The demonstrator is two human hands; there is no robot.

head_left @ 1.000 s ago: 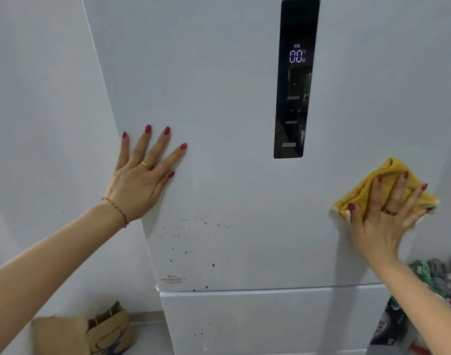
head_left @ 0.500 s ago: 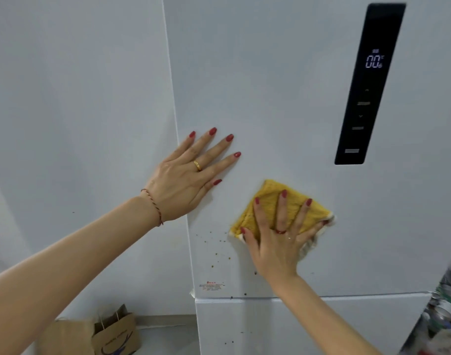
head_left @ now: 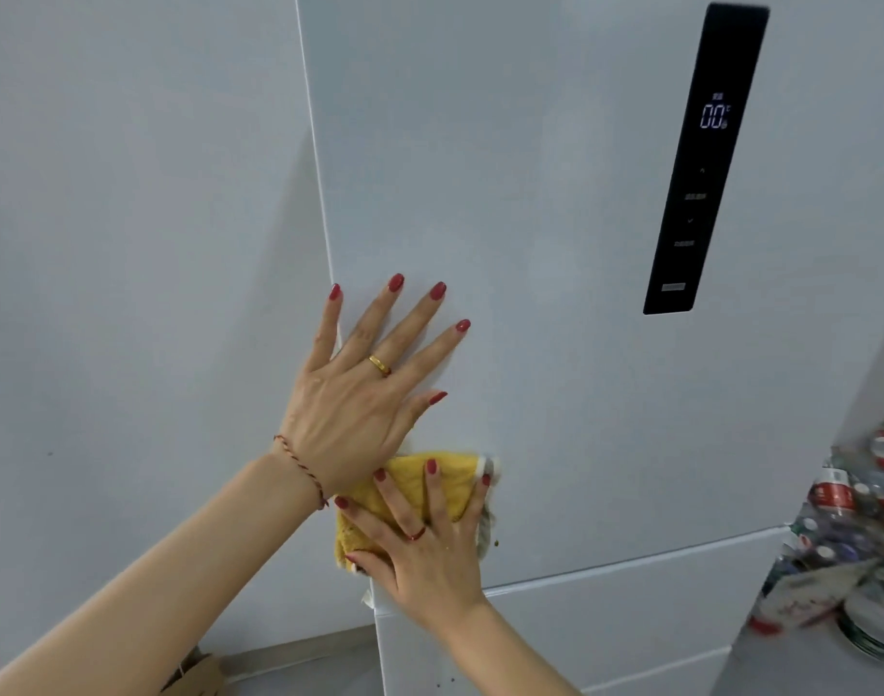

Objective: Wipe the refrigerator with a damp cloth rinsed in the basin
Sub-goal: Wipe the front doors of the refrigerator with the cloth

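Note:
The white refrigerator (head_left: 555, 243) fills the view, with a black control panel (head_left: 701, 168) at the upper right of its door. My left hand (head_left: 359, 389) lies flat with spread fingers on the door near its left edge. Just below it, my right hand (head_left: 424, 540) presses a yellow cloth (head_left: 409, 489) flat against the door's lower left corner, fingers straight. A few small brown specks show beside the cloth's right edge. The basin is out of view.
A plain white wall (head_left: 128, 243) stands left of the refrigerator. A brown paper bag (head_left: 193, 675) sits on the floor at bottom left. Several bottles and cans (head_left: 851, 535) are piled at the right. A lower drawer front (head_left: 580, 630) lies beneath the door.
My right hand slid the cloth from the door's right side leftward and down to the lower left corner, over the brown specks. My left hand stayed flat on the door.

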